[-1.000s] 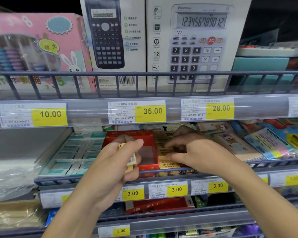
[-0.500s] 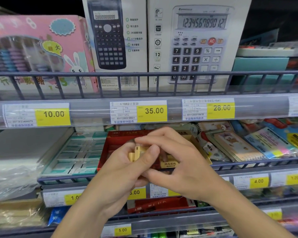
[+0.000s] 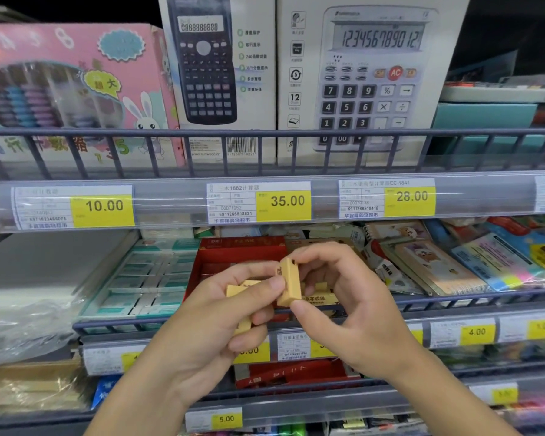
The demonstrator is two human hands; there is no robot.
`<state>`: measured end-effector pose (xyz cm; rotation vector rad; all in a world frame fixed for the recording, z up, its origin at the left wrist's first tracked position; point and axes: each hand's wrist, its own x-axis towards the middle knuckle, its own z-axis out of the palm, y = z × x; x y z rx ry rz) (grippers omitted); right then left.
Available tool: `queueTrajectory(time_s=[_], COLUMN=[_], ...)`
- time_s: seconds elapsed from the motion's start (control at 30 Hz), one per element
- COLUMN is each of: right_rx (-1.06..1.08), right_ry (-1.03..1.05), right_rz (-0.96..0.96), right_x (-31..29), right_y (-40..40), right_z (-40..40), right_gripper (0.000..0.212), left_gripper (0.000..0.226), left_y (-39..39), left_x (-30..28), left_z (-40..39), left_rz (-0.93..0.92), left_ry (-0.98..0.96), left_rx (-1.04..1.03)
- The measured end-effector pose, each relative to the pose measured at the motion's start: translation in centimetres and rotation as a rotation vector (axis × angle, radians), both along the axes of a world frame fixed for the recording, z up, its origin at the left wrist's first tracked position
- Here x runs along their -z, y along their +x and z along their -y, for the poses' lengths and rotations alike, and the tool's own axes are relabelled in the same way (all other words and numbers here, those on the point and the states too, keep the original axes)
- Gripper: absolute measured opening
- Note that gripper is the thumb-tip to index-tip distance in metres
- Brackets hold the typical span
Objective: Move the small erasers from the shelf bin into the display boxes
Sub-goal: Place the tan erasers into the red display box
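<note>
Head view, materials: You are facing wire-railed shelves (image 3: 265, 133) with clear plastic price strips; the erasers are small tan blocks with flat faces and square edges, some printed.
Head view, raised eraser: One tan eraser (image 3: 289, 283) stands upright between your two hands, in front of the red display box (image 3: 233, 256).
Head view, right hand: Your right hand (image 3: 343, 297) pinches that eraser, thumb under its lower end and curled fingers over its top; the wrist comes in from the lower right.
Head view, left hand: Your left hand (image 3: 221, 319) is curled round a small bunch of erasers (image 3: 243, 289), its thumb tip pressed against the side of the raised one; the forearm rises from the bottom edge.
Head view, hands together: The two hands meet at the raised eraser, just above the middle shelf's front rail.
Head view, display boxes: The red cardboard box sits open on the middle shelf; a tan printed box (image 3: 320, 298) lies beside it, mostly hidden behind your right hand.
Head view, surroundings: Calculator cartons (image 3: 359, 73) stand on the shelf above; green-and-white packets (image 3: 145, 278) lie left of the red box.
</note>
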<state>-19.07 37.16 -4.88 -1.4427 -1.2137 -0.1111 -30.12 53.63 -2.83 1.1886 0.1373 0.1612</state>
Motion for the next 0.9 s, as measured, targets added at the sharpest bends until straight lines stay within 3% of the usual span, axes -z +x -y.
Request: queueTrajectory(time_s=[0.47,0.63,0.73,0.9], right_rx=[0.079,0.163,0.301,0.529], right_ry=[-0.139,-0.215,-0.412,-0.864], right_rz=[0.173,0.213,0.121,0.128], right_x=[-0.4,-1.4,-3.1,-5.0], right_y=[-0.1,0.5,2.8,8.2], right_z=[1.2,2.5,4.5,7.1], right_gripper=[0.046,0.043,0.036,0.025], left_gripper=[0.033,0.015,0.005,0.021], left_y=[0.1,0.7,1.0,1.1], left_x=[-0.6,-0.3,-0.1,-0.3], left_z=[0.7,0.9,0.5,0.1], left_rz=[0.041,-0.004,-0.065,-0.074], left_ry=[0.151,0.168,0.138,0.06], left_rx=[-0.082,-0.108,-0.176,-0.201])
